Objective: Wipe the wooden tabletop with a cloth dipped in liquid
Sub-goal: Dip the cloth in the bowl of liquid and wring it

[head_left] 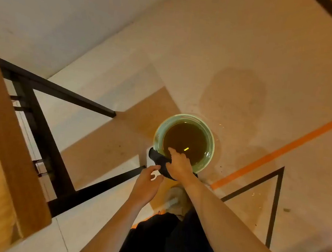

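A pale green basin (pixel 210 133) of dark brown liquid (pixel 184 139) stands on the floor in front of me. My right hand (pixel 179 164) grips a dark cloth (pixel 158 159) over the basin's near rim, index finger stretched toward the liquid. My left hand (pixel 147 184) hovers just left of the cloth, fingers slightly curled and apart, holding nothing. The wooden tabletop (pixel 0 151) runs along the left edge of the view, its thick edge facing me.
Black metal table legs and braces (pixel 46 135) stand between the tabletop and the basin. Orange tape (pixel 275 153) and a black tape triangle (pixel 275 195) mark the floor at the right. My shoe (pixel 174 199) is just behind the basin. A damp patch darkens the floor beyond it.
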